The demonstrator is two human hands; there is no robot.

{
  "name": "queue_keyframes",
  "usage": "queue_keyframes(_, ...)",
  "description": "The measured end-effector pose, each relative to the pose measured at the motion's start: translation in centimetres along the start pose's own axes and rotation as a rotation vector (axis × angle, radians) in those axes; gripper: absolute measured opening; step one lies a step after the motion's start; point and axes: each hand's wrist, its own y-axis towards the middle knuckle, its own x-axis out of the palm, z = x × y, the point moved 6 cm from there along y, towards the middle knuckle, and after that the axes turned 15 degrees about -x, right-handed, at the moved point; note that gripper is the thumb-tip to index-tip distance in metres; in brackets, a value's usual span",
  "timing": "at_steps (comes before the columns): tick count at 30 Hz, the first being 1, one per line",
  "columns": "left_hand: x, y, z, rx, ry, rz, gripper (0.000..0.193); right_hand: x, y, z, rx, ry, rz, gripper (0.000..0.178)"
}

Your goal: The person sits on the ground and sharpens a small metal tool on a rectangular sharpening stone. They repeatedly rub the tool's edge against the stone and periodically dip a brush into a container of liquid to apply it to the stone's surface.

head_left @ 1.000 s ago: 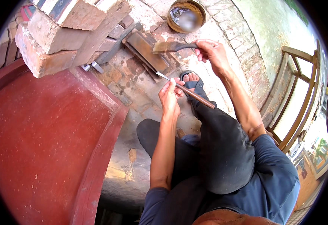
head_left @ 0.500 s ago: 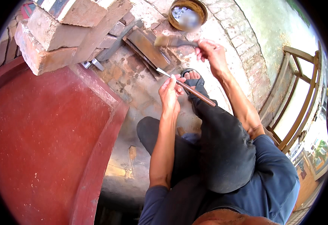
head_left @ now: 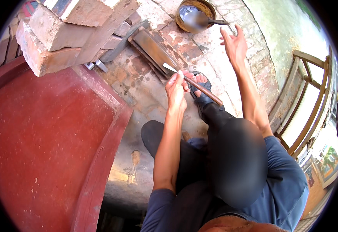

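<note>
Here, your left hand (head_left: 175,89) grips a tool (head_left: 203,91); your right hand (head_left: 235,48) hangs splayed near the bowl (head_left: 208,8), bricks (head_left: 65,35) stacked left.

Stacked bricks (head_left: 62,35), red panel (head_left: 47,135), wooden frame (head_left: 310,57)

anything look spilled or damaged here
The brick paving beyond the brown-handled tool in the left hand is blotched dark, possibly from a spill. The stacked bricks at upper left have chipped, uneven edges, so they look damaged.

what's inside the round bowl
A brush sits partly in the bowl, handle jutting past the rim, beside shiny contents; blur hides the bristles and whatever lies beneath.
</note>
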Motion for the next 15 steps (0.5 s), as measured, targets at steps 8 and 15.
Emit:
queue_keyframes(8, 0.7, 1.4, 0.5, 0.004, -0.02, -0.031, 0.037, 4.3, -12.5, -6.6, -0.177, 0.029, -0.809, 0.045)
queue_keyframes(15, 0.1, -1.4, 2.2, 0.253, 0.712, 0.382, 0.037, 4.8, -13.5, -6.8, -0.472, -0.059, -0.764, 0.051)
